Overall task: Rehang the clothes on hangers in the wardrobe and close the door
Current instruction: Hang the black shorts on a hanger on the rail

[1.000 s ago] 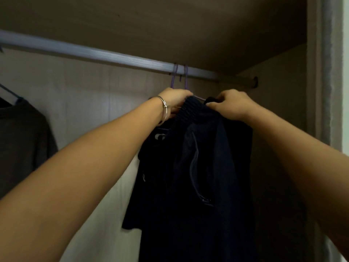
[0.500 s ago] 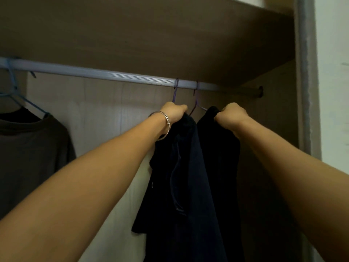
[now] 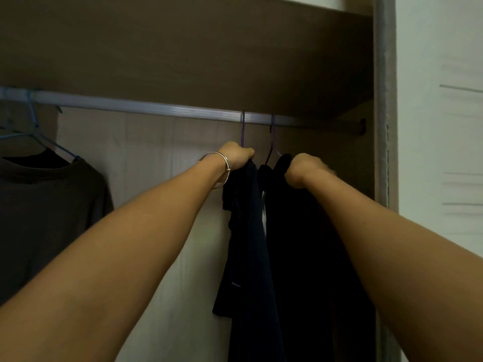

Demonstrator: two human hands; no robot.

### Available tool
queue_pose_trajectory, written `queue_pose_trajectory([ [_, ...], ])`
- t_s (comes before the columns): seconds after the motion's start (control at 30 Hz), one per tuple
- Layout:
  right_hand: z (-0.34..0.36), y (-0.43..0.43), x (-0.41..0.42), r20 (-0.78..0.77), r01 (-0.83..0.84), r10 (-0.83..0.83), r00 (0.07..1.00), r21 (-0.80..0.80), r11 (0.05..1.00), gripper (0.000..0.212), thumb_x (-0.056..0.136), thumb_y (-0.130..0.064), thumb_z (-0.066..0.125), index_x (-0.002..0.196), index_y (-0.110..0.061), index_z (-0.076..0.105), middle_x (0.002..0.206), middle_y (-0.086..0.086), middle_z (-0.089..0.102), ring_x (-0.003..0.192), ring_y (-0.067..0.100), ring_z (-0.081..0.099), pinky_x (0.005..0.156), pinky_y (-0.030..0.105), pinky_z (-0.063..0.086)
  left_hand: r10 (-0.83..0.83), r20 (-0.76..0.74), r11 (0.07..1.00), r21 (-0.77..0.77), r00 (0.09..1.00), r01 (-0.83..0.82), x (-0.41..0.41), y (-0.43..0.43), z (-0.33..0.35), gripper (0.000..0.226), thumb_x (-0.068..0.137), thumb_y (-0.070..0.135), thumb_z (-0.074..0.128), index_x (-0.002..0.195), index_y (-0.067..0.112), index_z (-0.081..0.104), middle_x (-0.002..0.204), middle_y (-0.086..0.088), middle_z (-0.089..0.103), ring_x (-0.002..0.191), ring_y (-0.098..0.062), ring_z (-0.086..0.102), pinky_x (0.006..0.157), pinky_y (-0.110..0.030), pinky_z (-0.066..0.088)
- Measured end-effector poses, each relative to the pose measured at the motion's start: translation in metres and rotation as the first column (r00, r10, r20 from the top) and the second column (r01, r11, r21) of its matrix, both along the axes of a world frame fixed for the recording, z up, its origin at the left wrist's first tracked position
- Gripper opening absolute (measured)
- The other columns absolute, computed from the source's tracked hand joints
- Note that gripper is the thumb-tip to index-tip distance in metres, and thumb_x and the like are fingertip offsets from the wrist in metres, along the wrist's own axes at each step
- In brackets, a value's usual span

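Wardrobe interior, seen from the head camera. A metal rail (image 3: 146,107) runs left to right under the shelf board (image 3: 183,48) and in front of the pale back panel (image 3: 156,152). At far left a blue hanger (image 3: 34,126) on the rail carries a grey-brown T-shirt (image 3: 39,205). Toward the right end, two purple hangers hook over the rail: the left purple hanger (image 3: 243,129) bears a navy garment (image 3: 251,244), and the right purple hanger (image 3: 272,137) bears a black garment (image 3: 300,244). The two garments hang side by side, touching, just left of the wardrobe side panel (image 3: 384,100).

Both arms are stretched up and forward. The left hand (image 3: 236,158), with a silver bangle (image 3: 224,163) at the wrist, is fisted on the top of the navy garment directly below its hook, fingers curled and pressed together. The right hand (image 3: 303,169) grips the top edge of the black garment, knuckles toward the camera and fingers curled into the cloth; its fingertips are hidden.
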State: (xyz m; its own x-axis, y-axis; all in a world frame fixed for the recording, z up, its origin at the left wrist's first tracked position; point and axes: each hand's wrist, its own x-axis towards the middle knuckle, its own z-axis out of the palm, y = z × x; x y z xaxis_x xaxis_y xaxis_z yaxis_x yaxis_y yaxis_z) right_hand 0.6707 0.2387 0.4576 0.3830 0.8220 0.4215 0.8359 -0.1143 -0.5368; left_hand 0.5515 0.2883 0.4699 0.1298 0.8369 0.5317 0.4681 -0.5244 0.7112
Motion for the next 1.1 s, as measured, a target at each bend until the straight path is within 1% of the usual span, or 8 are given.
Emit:
queue_pose_trajectory([
  [0.2,-0.011,-0.002,0.003,-0.134,-0.029,0.047,0.99,0.134,0.99,0.015,0.09,-0.017,0.051,0.099,-0.007,0.058,0.094,0.011,0.052,0.103,0.031,0.06,0.089,0.039,0.048,0.018,0.023,1.0,0.014,1.0,-0.018,-0.005,-0.001,-0.005,0.033,0.084,0.023,0.054,0.102,-0.004,0.058,0.083,-0.011,0.053,0.077,-0.025,0.053,0.062,-0.027,0.042],
  [0.3,-0.018,-0.009,0.0,-0.208,-0.033,0.072,0.976,0.184,0.982,0.013,0.09,-0.021,0.052,0.082,-0.011,0.051,0.094,0.01,0.057,0.099,0.028,0.061,0.088,0.039,0.051,0.018,-0.022,1.0,-0.016,1.0,-0.019,-0.006,-0.014,-0.01,0.059,0.081,0.035,0.061,0.126,0.002,0.042,0.116,-0.012,0.052,0.106,-0.027,0.053,0.079,-0.031,0.045],
  [0.4,-0.028,-0.015,-0.004,-0.222,-0.015,0.065,0.973,0.22,0.975,0.01,0.092,-0.02,0.049,0.094,-0.011,0.053,0.085,0.008,0.054,0.093,0.027,0.06,0.075,0.034,0.049,-0.05,-0.181,0.996,-0.087,0.982,0.034,-0.008,-0.036,-0.021,0.055,0.081,0.035,0.063,0.123,0.007,0.042,0.11,-0.007,0.049,0.089,-0.018,0.049,0.066,-0.026,0.045],
  [0.57,-0.033,-0.023,0.001,-0.201,-0.006,0.061,0.978,0.264,0.964,0.032,0.096,-0.013,0.042,0.125,-0.002,0.052,0.127,0.017,0.053,0.116,0.032,0.054,0.094,0.038,0.045,-0.091,-0.097,0.99,-0.119,0.991,0.08,-0.007,-0.052,-0.041,0.015,0.089,0.013,0.049,0.075,0.007,0.046,0.09,-0.016,0.053,0.084,-0.032,0.058,0.084,-0.043,0.054],
  [0.7,-0.034,-0.022,0.006,-0.241,0.011,0.062,0.968,0.289,0.957,0.033,0.098,-0.006,0.035,0.127,-0.004,0.05,0.128,0.016,0.053,0.118,0.028,0.053,0.094,0.036,0.043,0.006,-0.188,1.0,-0.003,0.982,-0.007,0.0,-0.051,-0.042,0.026,0.09,0.011,0.044,0.109,-0.005,0.053,0.11,-0.022,0.054,0.108,-0.035,0.057,0.094,-0.041,0.05],
  [0.9,-0.034,-0.03,0.006,-0.251,-0.036,0.11,0.962,0.283,0.958,0.035,0.095,-0.01,0.044,0.13,-0.005,0.047,0.131,0.014,0.051,0.119,0.028,0.052,0.095,0.036,0.043,0.069,-0.303,0.995,0.094,0.951,-0.042,0.001,-0.044,-0.046,0.02,0.089,0.018,0.046,0.076,0.003,0.051,0.095,-0.014,0.051,0.085,-0.026,0.053,0.062,-0.03,0.049],
  [1.0,-0.034,-0.032,0.0,-0.225,-0.012,0.096,0.97,0.346,0.938,0.044,0.092,-0.012,0.049,0.135,-0.01,0.04,0.138,0.012,0.043,0.122,0.027,0.049,0.099,0.039,0.045,0.087,-0.336,0.989,0.142,0.938,-0.041,-0.007,-0.046,-0.052,0.041,0.091,0.039,0.046,0.105,0.002,0.056,0.1,-0.013,0.054,0.088,-0.023,0.053,0.057,-0.022,0.04],
  [1.1,-0.034,-0.034,-0.014,-0.118,0.043,0.022,0.993,0.522,0.852,0.046,0.091,-0.02,0.052,0.135,-0.017,0.04,0.142,0.008,0.037,0.127,0.026,0.043,0.102,0.043,0.042,0.076,-0.363,0.986,0.166,0.929,-0.016,-0.027,-0.056,-0.064,0.064,0.089,0.054,0.04,0.131,0.007,0.045,0.135,-0.011,0.05,0.12,-0.025,0.051,0.086,-0.026,0.04],
])
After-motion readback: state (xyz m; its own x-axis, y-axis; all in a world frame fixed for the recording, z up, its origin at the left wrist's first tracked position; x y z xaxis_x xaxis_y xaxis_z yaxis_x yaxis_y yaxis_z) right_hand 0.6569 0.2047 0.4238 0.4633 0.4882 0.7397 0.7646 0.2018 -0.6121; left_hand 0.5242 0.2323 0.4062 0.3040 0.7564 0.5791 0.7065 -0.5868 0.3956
